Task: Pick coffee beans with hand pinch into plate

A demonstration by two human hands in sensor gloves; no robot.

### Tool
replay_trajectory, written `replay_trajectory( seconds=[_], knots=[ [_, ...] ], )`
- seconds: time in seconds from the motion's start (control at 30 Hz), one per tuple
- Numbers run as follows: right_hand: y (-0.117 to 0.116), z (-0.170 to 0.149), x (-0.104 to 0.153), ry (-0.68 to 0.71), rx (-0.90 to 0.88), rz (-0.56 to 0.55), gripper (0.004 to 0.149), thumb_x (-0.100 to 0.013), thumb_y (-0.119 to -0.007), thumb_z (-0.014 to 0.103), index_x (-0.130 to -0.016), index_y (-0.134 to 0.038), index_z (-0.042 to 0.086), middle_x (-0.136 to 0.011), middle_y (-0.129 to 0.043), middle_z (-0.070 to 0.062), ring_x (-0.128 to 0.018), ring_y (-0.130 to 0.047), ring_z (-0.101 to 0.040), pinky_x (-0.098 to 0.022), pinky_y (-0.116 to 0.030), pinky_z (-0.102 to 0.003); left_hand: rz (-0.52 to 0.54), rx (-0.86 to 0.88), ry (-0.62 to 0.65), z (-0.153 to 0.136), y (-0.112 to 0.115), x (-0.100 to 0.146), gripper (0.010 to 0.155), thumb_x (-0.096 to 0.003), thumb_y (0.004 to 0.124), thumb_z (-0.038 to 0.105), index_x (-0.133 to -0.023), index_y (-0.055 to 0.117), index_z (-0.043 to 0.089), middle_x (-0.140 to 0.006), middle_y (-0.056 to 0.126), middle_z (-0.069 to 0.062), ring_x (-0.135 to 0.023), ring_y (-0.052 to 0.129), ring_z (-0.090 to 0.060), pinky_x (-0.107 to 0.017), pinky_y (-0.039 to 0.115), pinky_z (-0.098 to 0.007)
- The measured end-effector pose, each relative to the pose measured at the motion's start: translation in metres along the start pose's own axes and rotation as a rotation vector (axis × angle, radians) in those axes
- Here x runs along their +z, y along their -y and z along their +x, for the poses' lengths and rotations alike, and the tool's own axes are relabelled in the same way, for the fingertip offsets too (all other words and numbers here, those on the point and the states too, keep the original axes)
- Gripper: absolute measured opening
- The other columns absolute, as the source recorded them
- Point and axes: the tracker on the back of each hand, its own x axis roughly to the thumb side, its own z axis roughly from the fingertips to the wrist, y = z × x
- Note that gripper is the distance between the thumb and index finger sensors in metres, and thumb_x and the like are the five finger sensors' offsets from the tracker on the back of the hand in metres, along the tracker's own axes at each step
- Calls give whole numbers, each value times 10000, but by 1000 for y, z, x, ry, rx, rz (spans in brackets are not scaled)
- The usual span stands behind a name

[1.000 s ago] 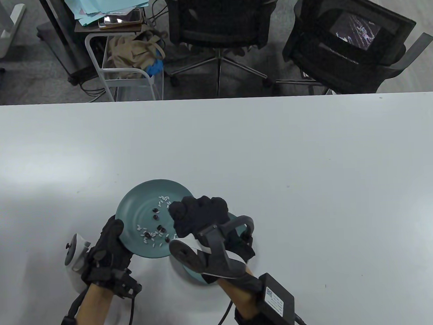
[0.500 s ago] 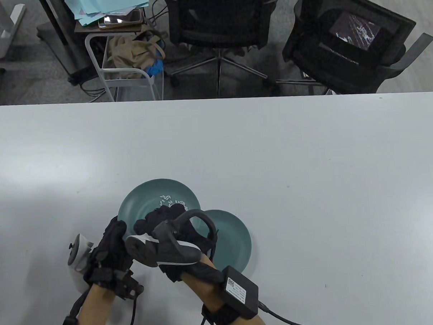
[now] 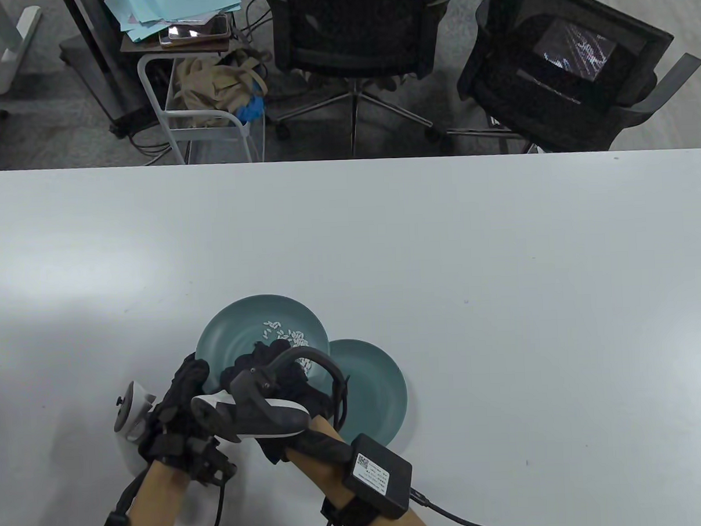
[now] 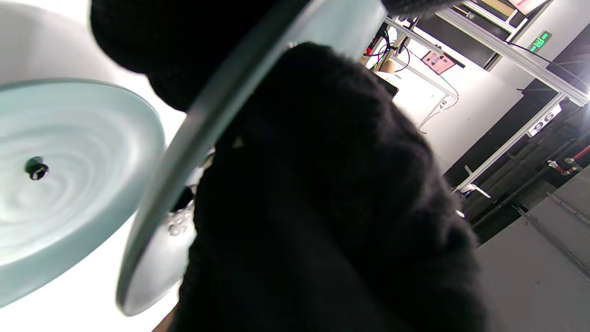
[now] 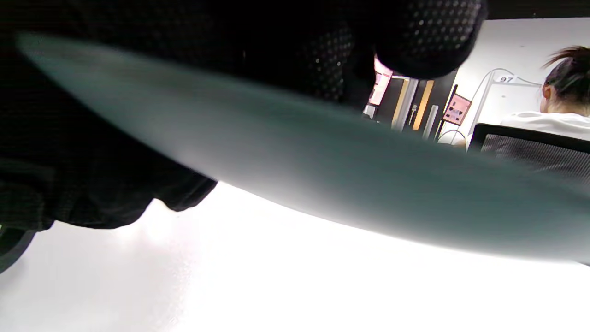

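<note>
— Black-gloved right hand [image 3: 274, 382]: what is its grip doing?

— Its fingers reach down into the near part of the left plate [image 3: 237, 326], but the tracker hides the tips, so I cannot tell if they pinch a coffee bean. No beans show there; only pale grains [image 3: 290, 335] lie just beyond the hand.

— And the left hand [image 3: 179, 401]?

— It holds that plate's near-left rim, tilting it.

— Where must a bean go?

— Right of the grip, into the right plate [image 3: 379, 384], touching the first on the bench [image 3: 502, 268]. One bean [image 4: 37, 169] already lies in it. The right hand is nearer.
</note>
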Motion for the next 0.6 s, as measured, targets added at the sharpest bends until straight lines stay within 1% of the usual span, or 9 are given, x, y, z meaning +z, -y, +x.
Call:
replay_trajectory(
  seconds=[0.1,0.3,0.37,0.4,0.53,0.6],
  knots=[
    [-1,-1,-1,-13,-23,39,360,-424,-884,326,-772,-848,242,-757,-967,-79,-520,-959,-241,-482,-740,-530,1,-1,-4,-1,1,0,613,-483,618,470,-1001,402,224,-901,721,-106,-598,899,-370,-389,832,-404],
    [-3,-2,-2,2,-39,47,363,-417,-882,329,-766,-835,241,-749,-961,-80,-493,-951,-228,-478,-741,-525,6,-2,-4,-2,2,0,614,-482,620,469,-1000,405,221,-899,723,-110,-591,901,-374,-385,833,-405],
    [-5,-3,-2,6,-39,57,369,-414,-881,334,-767,-830,240,-748,-960,-81,-482,-949,-223,-478,-742,-524,10,-8,-7,-3,1,0,613,-481,622,467,-1000,408,220,-898,724,-113,-590,900,-377,-385,833,-407],
    [-6,-4,-3,3,-43,79,371,-417,-878,334,-771,-824,239,-748,-958,-83,-479,-946,-221,-479,-741,-525,13,-12,-10,-3,1,0,612,-480,624,465,-999,412,219,-899,724,-115,-592,897,-382,-385,832,-409],
    [-7,-6,-3,-5,-70,119,387,-419,-883,323,-789,-817,230,-758,-953,-88,-501,-949,-232,-489,-740,-536,11,-3,-20,-5,1,0,613,-480,627,466,-999,417,217,-898,725,-120,-587,893,-388,-382,829,-411],
    [-6,-5,-2,3,-58,107,381,-424,-882,319,-789,-819,233,-770,-949,-94,-524,-950,-239,-493,-741,-536,11,3,-18,-4,1,0,614,-480,625,469,-1000,413,221,-900,723,-116,-591,893,-383,-385,830,-408]
  ],
)
